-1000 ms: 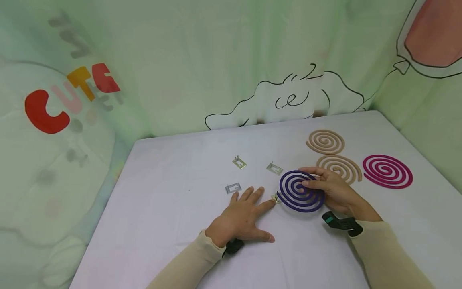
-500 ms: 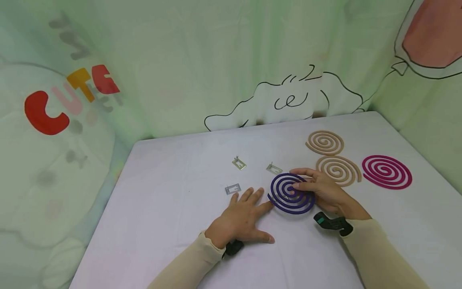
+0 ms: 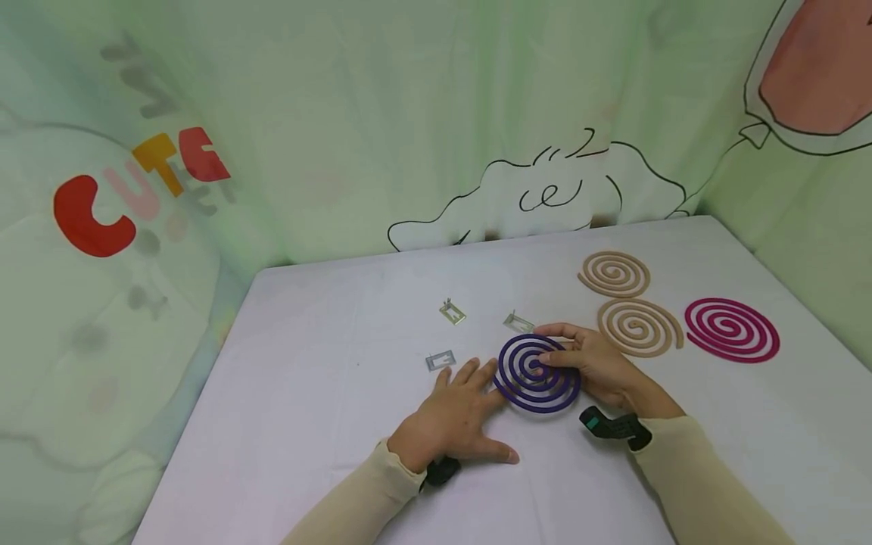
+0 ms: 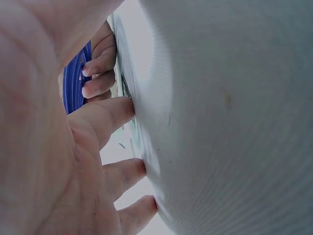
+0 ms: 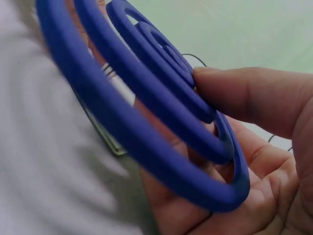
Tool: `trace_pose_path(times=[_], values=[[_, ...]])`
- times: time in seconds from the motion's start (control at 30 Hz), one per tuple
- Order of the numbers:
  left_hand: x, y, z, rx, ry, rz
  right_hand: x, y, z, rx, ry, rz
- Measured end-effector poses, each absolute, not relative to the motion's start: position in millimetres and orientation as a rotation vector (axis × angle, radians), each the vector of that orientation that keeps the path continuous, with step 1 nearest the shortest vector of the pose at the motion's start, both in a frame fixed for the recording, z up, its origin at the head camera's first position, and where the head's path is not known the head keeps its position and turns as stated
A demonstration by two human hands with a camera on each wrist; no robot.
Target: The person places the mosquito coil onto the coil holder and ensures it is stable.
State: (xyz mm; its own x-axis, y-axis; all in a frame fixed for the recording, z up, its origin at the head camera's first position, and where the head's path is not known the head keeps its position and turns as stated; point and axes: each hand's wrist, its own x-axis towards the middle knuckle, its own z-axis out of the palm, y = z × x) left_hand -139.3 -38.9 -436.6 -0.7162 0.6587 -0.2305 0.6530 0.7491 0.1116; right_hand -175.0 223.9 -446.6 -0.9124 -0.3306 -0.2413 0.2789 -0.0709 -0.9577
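Note:
My right hand (image 3: 606, 372) pinches a purple mosquito coil (image 3: 534, 367) near its centre, thumb on top and fingers beneath. In the right wrist view the coil (image 5: 117, 115) is tilted and held off the table. Beneath it, a metal coil stand (image 5: 115, 148) shows partly through the gaps. My left hand (image 3: 451, 420) rests on the cloth with spread, straight fingers. Its index fingertip reaches under the coil's edge, beside the stand; whether they touch I cannot tell. A silver stand (image 3: 431, 363) lies just beyond the left fingertips.
A brass-coloured stand (image 3: 447, 313) and a pale one (image 3: 509, 321) lie farther back. Two tan coils (image 3: 614, 273) and a magenta coil (image 3: 729, 327) lie at the right on the white-covered table (image 3: 306, 378). Printed curtains (image 3: 341, 136) stand behind.
My right hand has carried the purple coil to the left and nearer me, over the fourth stand and the left index fingertip. The left hand has stayed in place.

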Motion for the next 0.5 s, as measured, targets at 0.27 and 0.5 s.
trace_pose_path(times=[0.27, 0.5], values=[[-139.1, -39.9, -436.4, 1.018, 2.686, 0.041, -176.9, 218.5, -448.9, -0.040, 1.867, -1.978], [-139.8, -39.7, -438.6, 1.038, 2.698, 0.044, -179.9, 214.6, -447.5, -0.094, 1.872, -1.953]])
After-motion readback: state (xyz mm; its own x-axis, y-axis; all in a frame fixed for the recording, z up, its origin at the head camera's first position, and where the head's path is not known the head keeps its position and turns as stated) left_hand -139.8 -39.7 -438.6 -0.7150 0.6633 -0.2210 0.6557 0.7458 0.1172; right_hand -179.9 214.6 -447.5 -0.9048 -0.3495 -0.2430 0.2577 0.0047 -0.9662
